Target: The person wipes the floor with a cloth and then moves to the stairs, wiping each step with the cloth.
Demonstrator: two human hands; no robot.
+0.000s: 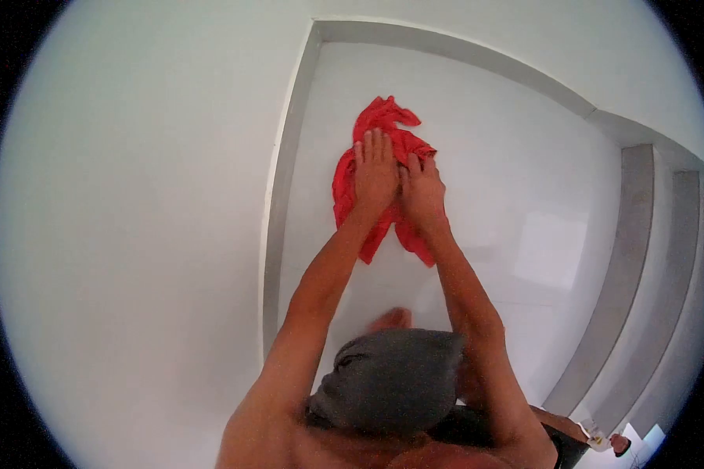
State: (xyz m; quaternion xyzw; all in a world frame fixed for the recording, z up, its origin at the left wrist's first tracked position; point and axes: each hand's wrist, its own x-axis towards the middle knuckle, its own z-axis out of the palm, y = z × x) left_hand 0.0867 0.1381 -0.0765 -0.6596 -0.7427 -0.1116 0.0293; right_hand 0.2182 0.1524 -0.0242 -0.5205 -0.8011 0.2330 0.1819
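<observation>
A crumpled red cloth (381, 117) lies spread on the pale, glossy floor (493, 203). My left hand (376, 173) presses flat on its middle, fingers stretched out and pointing away from me. Just to the right, my right hand (422, 191) also rests on the cloth, palm down with its fingers extended. The two hands are side by side, almost touching. Folds of the cloth stick out beyond the fingertips and below both wrists. What lies under the palms is hidden.
A white wall (149, 195) with a grey skirting strip (285, 156) runs along the left. Grey-edged steps (630, 211) descend on the right. My knee in dark grey fabric (399, 375) and a bare foot (391, 319) are below the cloth. Small objects (598, 439) sit at bottom right.
</observation>
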